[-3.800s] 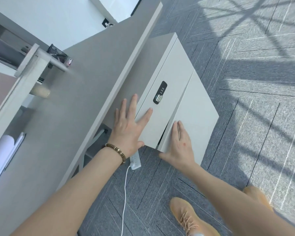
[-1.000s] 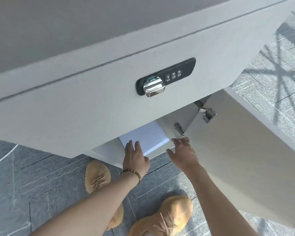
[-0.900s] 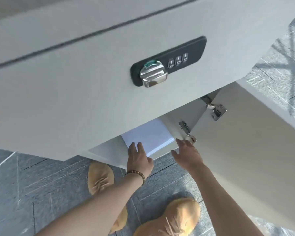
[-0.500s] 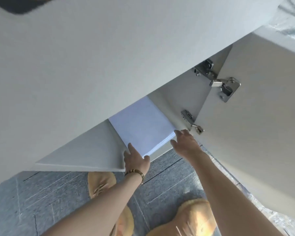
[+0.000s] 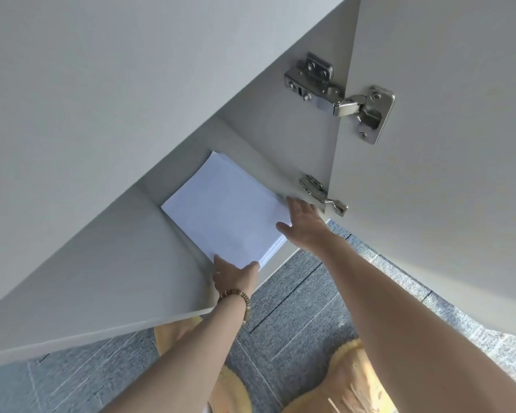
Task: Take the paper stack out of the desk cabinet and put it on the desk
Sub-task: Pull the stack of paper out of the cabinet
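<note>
A white paper stack (image 5: 225,208) lies flat on the floor of the open desk cabinet (image 5: 125,251), its near edge at the cabinet's front lip. My left hand (image 5: 234,274) grips the stack's near left corner, thumb on top and fingers hidden beneath or beside it. My right hand (image 5: 303,222) rests against the stack's right edge near the front right corner, thumb on the top sheet, fingers partly hidden behind the paper. The desk top is out of view.
The cabinet door (image 5: 429,174) stands swung open on the right, held by two metal hinges (image 5: 340,96). The closed left door panel (image 5: 102,84) overhangs the opening. Grey carpet (image 5: 295,308) and my tan shoes (image 5: 340,383) are below.
The view has dropped closer to the cabinet opening. Both hands have reached onto the paper stack, left at the near corner, right moved from the cabinet edge onto the stack's right side.
</note>
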